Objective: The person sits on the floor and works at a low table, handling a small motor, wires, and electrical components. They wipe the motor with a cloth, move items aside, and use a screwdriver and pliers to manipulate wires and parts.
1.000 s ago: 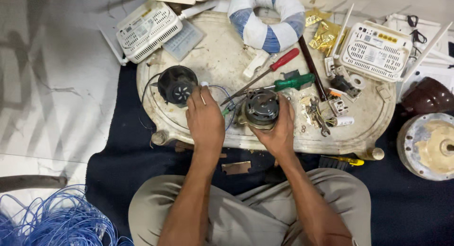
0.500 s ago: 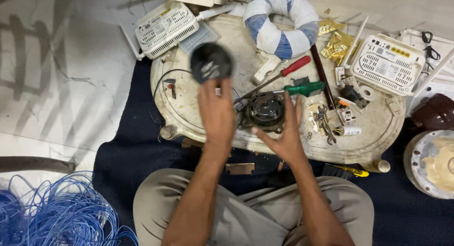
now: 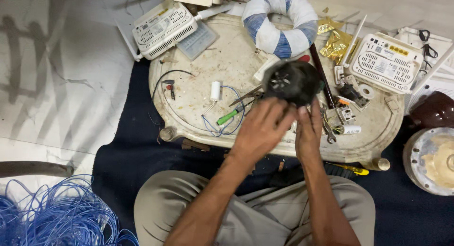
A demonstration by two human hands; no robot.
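From the head camera, you hold a round black fan motor [image 3: 292,81] up over the worn white table [image 3: 198,80], gripped from below by both hands. Your left hand [image 3: 261,130] curls its fingers against the motor's near left side, and your right hand [image 3: 308,129] presses its fingers up against the near right side, so the motor sits just beyond your fingertips. Left of your left hand lie a green-handled screwdriver [image 3: 229,116], looping blue wires [image 3: 226,125] and a small white capacitor [image 3: 215,90]. Beyond the motor rests a blue-and-white wrapped ring [image 3: 280,19]. Right of your right hand sit small white sockets [image 3: 345,114] and a white router [image 3: 387,61].
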